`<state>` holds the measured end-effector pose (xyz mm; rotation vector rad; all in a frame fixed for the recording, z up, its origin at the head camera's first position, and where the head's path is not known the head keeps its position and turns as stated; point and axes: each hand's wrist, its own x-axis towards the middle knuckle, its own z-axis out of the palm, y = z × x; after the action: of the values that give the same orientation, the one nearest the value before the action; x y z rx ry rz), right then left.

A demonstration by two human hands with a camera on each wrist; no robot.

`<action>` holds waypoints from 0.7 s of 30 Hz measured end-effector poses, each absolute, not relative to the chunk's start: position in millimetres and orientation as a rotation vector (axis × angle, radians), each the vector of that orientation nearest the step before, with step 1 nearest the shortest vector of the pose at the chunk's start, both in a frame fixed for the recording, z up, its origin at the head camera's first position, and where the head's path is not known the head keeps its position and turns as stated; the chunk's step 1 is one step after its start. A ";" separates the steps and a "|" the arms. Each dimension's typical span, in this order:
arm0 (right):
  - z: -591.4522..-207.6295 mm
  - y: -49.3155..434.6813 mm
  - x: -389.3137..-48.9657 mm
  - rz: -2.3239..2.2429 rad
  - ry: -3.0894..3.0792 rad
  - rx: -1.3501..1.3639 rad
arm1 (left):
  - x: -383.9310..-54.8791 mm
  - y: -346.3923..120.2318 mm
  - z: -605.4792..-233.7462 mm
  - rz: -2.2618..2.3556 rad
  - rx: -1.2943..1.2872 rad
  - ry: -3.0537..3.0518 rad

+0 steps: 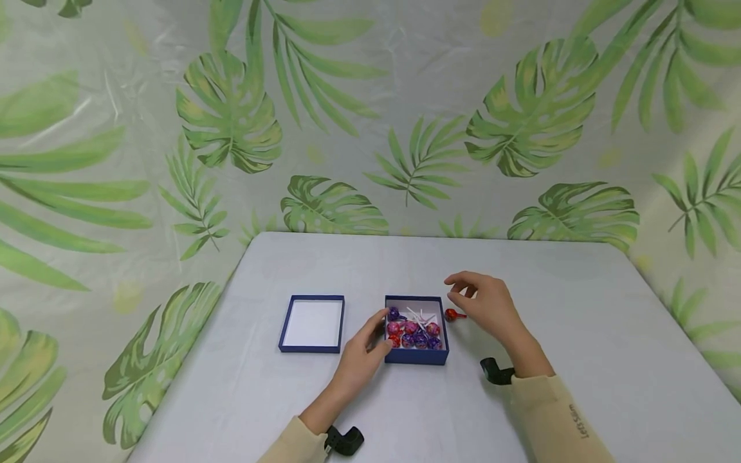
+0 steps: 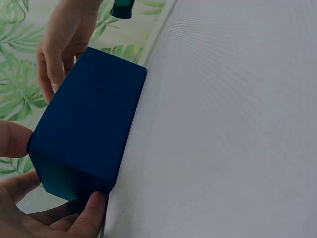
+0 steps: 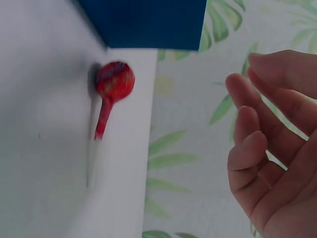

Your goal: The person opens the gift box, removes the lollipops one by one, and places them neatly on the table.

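Your left hand (image 1: 361, 357) gripped the blue box (image 1: 415, 357) at its nine o'clock. Your right hand (image 1: 485, 303) — loose, holding nothing — hung near the red lollipop (image 1: 451, 315), just off the box's two o'clock.

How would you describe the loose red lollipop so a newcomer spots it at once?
On the white table, find the blue box of lollipops. Just off its right side, near the right hand, lies a red lollipop, the only one outside the box.

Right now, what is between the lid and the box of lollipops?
In the head view, the left hand is between lid and box; beyond it, bare white table.
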<state>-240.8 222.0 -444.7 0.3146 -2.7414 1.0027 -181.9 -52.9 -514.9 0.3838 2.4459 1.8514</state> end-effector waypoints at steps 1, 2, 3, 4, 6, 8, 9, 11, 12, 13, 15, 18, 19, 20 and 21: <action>-444.3 219.0 -239.9 1.011 -2.735 0.326 | -181.6 -53.0 -514.9 1.850 0.383 2.446; -444.2 216.1 -239.0 1.016 -2.733 0.339 | -181.3 -53.2 -514.8 1.850 0.384 2.447; -444.4 213.5 -238.4 1.020 -2.732 0.351 | -181.2 -53.2 -514.8 1.848 0.386 2.448; -444.9 211.1 -238.0 1.020 -2.732 0.368 | -181.2 -53.1 -514.5 1.849 0.390 2.447; -446.5 206.7 -237.4 1.013 -2.737 0.398 | -181.3 -52.8 -513.9 1.848 0.402 2.447; -448.5 202.8 -237.2 1.004 -2.739 0.423 | -181.3 -52.6 -512.5 1.849 0.410 2.448; -449.7 200.9 -237.1 1.002 -2.738 0.432 | -181.3 -52.6 -512.0 1.847 0.413 2.449; -452.1 196.7 -237.1 0.992 -2.738 0.444 | -181.0 -52.8 -511.2 1.845 0.413 2.450; -452.9 194.6 -236.8 0.991 -2.739 0.451 | -180.9 -52.9 -511.2 1.844 0.411 2.450; -454.0 192.8 -236.7 0.992 -2.739 0.456 | -180.7 -53.1 -511.1 1.844 0.409 2.450; -455.8 189.6 -236.3 0.997 -2.742 0.467 | -181.0 -53.4 -512.3 1.842 0.411 2.453; -457.6 186.3 -235.4 1.012 -2.747 0.493 | -181.5 -53.2 -513.7 1.839 0.417 2.457; -458.4 185.5 -235.1 1.017 -2.750 0.499 | -181.8 -53.1 -514.3 1.837 0.419 2.460; -458.8 184.5 -234.6 1.020 -2.755 0.507 | -182.1 -53.0 -514.9 1.835 0.419 2.464; -459.4 183.5 -234.3 1.023 -2.761 0.513 | -182.1 -52.8 -515.1 1.832 0.417 2.467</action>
<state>-234.3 183.5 -459.4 0.5127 -2.7615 1.0234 -182.1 -52.8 -515.1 0.4174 2.4669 1.8323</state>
